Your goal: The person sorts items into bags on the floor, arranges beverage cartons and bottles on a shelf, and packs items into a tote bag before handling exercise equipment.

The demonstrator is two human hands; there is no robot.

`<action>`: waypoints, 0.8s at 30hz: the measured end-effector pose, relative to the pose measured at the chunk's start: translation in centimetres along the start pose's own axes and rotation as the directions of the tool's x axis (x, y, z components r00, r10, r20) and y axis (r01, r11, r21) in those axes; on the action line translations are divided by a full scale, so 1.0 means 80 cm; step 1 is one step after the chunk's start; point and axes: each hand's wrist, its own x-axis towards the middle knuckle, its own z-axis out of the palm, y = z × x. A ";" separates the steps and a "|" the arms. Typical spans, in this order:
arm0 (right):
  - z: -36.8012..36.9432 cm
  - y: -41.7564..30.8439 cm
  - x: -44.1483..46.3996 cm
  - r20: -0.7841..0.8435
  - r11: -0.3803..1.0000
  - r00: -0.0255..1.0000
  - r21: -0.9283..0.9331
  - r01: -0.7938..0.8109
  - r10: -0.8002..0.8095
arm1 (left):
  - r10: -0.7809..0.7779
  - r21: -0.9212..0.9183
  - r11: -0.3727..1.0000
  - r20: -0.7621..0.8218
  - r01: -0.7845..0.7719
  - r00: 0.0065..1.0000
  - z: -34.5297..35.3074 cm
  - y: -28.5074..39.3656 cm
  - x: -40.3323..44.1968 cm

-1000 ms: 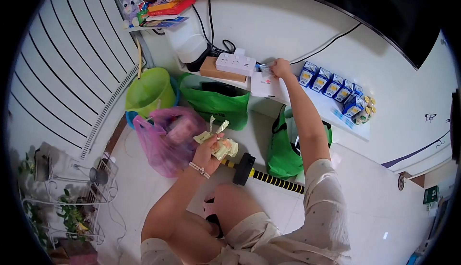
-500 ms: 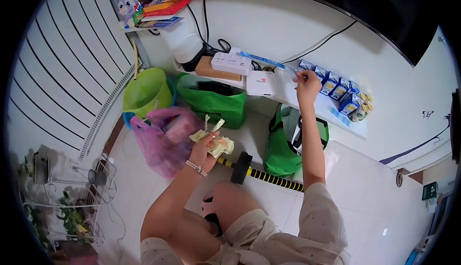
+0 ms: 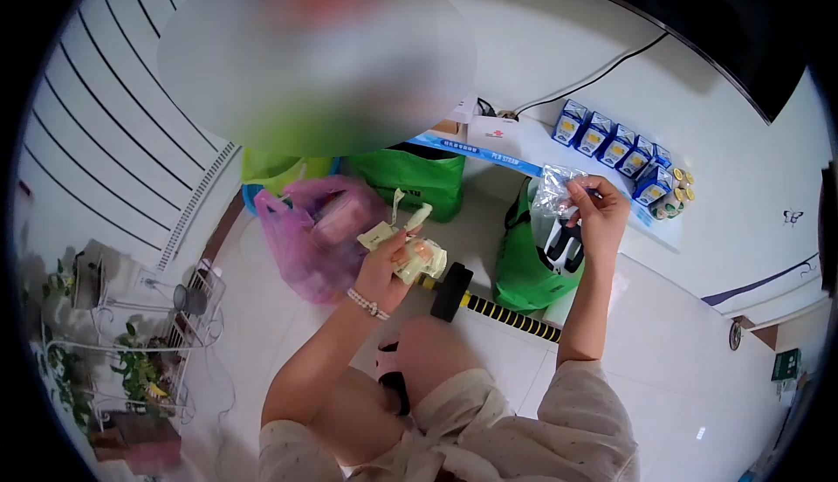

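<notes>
My left hand [image 3: 388, 265], with a beaded bracelet at the wrist, is closed around crumpled pale yellow wrappers [image 3: 421, 259] near the pink plastic bag [image 3: 319, 236]. My right hand [image 3: 601, 211] pinches a clear plastic wrapper [image 3: 559, 190] above the right green bag [image 3: 526, 264]. From that wrapper a long blue printed strip [image 3: 489, 155] reaches leftward in front of the white shelf [image 3: 541, 146]. Its left end meets a blurred patch.
Blue-and-white cartons [image 3: 618, 148] and small bottles [image 3: 674, 196] stand on the shelf. Another green bag [image 3: 410, 176] and a yellow-black bar with a black wheel [image 3: 451, 292] lie below. A plant rack [image 3: 113, 342] is at left. An oval blur hides the upper left.
My right hand has moved from the shelf toward me, bringing the clear wrapper and blue strip off it. My left hand still holds the yellow wrappers. The view has shifted and a blurred patch has appeared.
</notes>
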 end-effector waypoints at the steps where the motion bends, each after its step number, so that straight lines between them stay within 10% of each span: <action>1: 0.000 -0.002 -0.001 0.021 1.000 1.000 0.004 -0.005 0.005 | 0.006 -0.031 0.999 -0.034 -0.007 0.999 0.005 0.000 -0.005; 14: 0.100 -0.011 -0.086 0.356 0.966 0.931 0.202 -0.162 0.082 | 0.255 -0.123 0.952 -0.197 -0.282 0.947 0.022 -0.005 -0.095; 17: 0.153 -0.025 -0.144 0.486 0.922 0.859 0.235 -0.306 0.161 | 0.412 0.073 0.908 -0.339 -0.412 0.846 0.003 -0.034 -0.126; 19: 0.177 -0.031 -0.181 0.578 0.939 0.798 0.149 -0.309 0.170 | 0.700 0.462 0.678 -0.167 -0.572 0.694 -0.019 -0.043 -0.142; 24: 0.207 -0.068 -0.274 0.783 0.919 0.612 0.151 -0.364 0.114 | 0.793 0.489 0.610 -0.379 -0.624 0.478 -0.015 -0.032 -0.259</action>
